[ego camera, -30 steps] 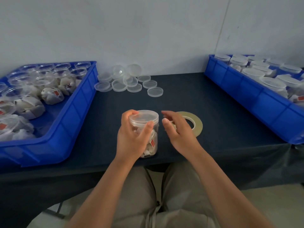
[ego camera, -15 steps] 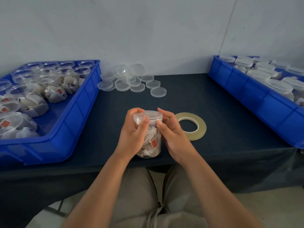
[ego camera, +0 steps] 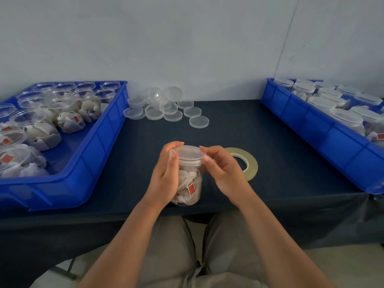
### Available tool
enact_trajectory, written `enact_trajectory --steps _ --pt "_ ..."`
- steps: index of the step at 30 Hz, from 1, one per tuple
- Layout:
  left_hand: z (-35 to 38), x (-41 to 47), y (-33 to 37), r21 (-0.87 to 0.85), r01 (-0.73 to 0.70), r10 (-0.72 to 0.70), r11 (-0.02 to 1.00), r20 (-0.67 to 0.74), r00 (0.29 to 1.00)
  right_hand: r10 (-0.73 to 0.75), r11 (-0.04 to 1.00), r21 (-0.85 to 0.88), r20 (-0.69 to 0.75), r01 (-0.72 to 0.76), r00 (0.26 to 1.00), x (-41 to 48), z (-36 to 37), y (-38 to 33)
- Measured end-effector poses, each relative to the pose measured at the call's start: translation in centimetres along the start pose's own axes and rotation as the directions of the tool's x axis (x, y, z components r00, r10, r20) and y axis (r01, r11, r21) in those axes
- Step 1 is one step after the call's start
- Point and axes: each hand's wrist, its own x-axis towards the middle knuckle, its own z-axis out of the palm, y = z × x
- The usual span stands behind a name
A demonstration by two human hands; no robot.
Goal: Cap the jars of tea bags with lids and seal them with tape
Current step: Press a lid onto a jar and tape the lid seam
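Here the jar (ego camera: 190,183) is between both hands: left hand (ego camera: 166,175) grips it, right hand (ego camera: 222,173) pinches its lid (ego camera: 188,153).

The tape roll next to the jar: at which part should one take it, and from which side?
I would pinch the tape roll across its right-side band, one finger in the hole, the thumb on the outer edge, coming from above. It lies flat on the table, so its side is too low to clasp, and the right hand at the jar covers its left part.
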Motion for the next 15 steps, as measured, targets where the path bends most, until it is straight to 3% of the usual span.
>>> enact_trajectory --steps 4,8,10,13,15 --pt "0.1 -0.1 0.1 -0.032 0.015 -0.014 0.999 0.046 0.999 0.01 0.941 -0.338 0.083 0.019 0.996 0.0 -0.8 -2.1" --pt "0.3 -0.4 0.5 -0.071 0.032 -0.026 0.997 0.08 0.996 0.048 0.709 -0.702 0.138 0.064 0.989 0.2 0.0 -3.5" --pt "0.3 -0.3 0.8 -0.112 0.068 -0.053 0.991 0.135 0.989 0.101 0.676 -0.736 0.146 0.039 0.984 0.5 -0.2 -4.1" --pt "0.6 0.1 0.6 -0.082 0.087 -0.07 0.993 0.196 0.978 0.177 0.706 -0.708 0.134 -0.031 0.975 0.5 -1.1 -4.8" --pt "0.9 0.2 -0.5 -0.107 0.136 -0.116 0.985 0.174 0.978 0.186 0.703 -0.706 0.074 -0.081 0.98 0.1 -2.2 -5.3"
